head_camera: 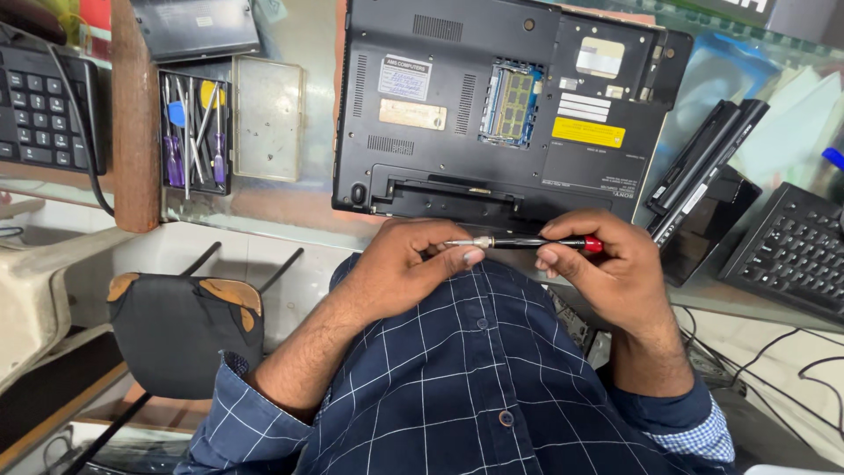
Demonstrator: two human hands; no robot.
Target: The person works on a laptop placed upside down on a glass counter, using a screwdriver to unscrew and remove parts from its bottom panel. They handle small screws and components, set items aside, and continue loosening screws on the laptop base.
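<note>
Your left hand (400, 268) and right hand (611, 264) hold one small screwdriver (527, 241) between them, near edge of the glass table (290, 207), just above your checked shirt. It lies about level, left-right. Left fingers (457, 255) are pinched together on the metal tip end; right fingers (563, 251) are clamped round the black shaft w/ the red cap poking out on the right.

Just beyond your hands — a black laptop (457, 114), flipped bottom-up. Its memory bay is open: a green memory module (514, 104) sits inside the blue-rimmed slot. A second open recess, far right corner, shows a pale pad. The long battery slot along the near edge looks open, hollow. Yellow and white stickers on the base; can't make out detail.

Left of the laptop, well apart: an open tool case (195, 132). The black tray half holds approx. a dozen small drivers lying lengthwise, some w/ purple handles, plus a blue and a yellow piece. The clear lid half (268, 119) lies flat beside it, on the right, nothing visible in it.

Right of the laptop, a long black battery pack (703, 163) rests tilted across a black box. Further right — a black keyboard (796, 255). Another keyboard (40, 105) sits far left, beyond a wooden post (136, 123). Below the table on the left, a worn black stool (180, 330).
</note>
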